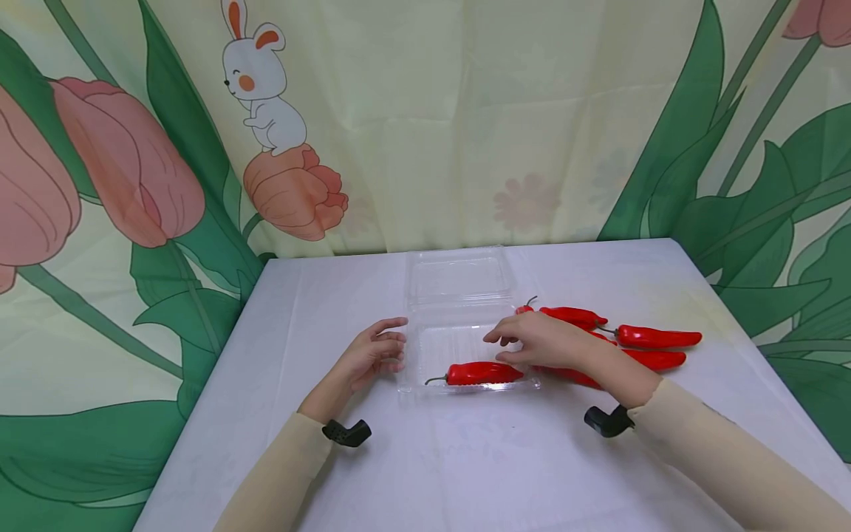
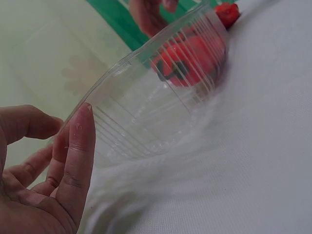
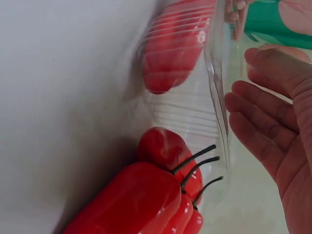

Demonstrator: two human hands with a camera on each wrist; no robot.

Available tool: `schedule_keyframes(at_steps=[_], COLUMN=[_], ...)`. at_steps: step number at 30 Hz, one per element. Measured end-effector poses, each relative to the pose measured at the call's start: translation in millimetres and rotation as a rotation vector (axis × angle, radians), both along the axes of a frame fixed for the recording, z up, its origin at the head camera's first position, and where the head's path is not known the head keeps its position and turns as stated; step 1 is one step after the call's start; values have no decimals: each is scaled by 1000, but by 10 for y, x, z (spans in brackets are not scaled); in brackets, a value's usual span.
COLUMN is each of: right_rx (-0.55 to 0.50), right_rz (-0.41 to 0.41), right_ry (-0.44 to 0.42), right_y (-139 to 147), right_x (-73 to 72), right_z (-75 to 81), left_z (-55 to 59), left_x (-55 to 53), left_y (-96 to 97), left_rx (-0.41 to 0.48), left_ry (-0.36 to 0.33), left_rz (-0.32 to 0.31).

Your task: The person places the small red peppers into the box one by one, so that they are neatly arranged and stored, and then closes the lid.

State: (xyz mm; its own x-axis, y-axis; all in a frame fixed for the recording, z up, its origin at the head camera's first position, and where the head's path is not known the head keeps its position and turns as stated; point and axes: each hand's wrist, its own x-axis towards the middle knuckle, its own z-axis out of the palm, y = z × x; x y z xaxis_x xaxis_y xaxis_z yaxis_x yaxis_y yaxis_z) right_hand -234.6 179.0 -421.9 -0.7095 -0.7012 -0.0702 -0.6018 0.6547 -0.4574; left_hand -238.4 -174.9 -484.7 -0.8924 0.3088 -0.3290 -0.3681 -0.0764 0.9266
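Note:
A clear plastic clamshell box [image 1: 432,332] lies on the white cloth with its lid [image 1: 459,277] folded back. One red chili pepper [image 1: 484,373] rests inside along the near wall, stem to the left. At the left rim, my left hand [image 1: 368,358] holds the edge, the rim [image 2: 114,68] passing between its thumb and fingers [image 2: 78,151]. Over the box's right side hovers my right hand [image 1: 541,340], its fingers [image 3: 265,117] loosely bent, nothing between them. Beneath and right of it lie several more red peppers [image 3: 136,200], partly hidden by the hand and forearm.
The loose peppers reach toward the right side of the table, one [image 1: 658,337] farthest out. Black wrist devices [image 1: 347,433] sit at both sleeve cuffs. A printed curtain [image 1: 425,133] with tulips and a rabbit hangs behind the table's back edge.

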Motion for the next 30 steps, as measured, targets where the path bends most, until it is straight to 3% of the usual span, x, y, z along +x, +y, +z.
schedule_keyframes(at_steps=[6, 16, 30], right_rx=[-18, -9, 8], right_rz=[8, -46, -153], right_ry=[38, 103, 47], right_y=[109, 347, 657], right_x=[12, 51, 61], right_z=[48, 118, 244], left_z=[-1, -7, 15], left_x=[2, -4, -15], left_y=[4, 8, 5], left_rx=[-3, -32, -32], left_ry=[2, 1, 0], left_rz=[2, 15, -5])
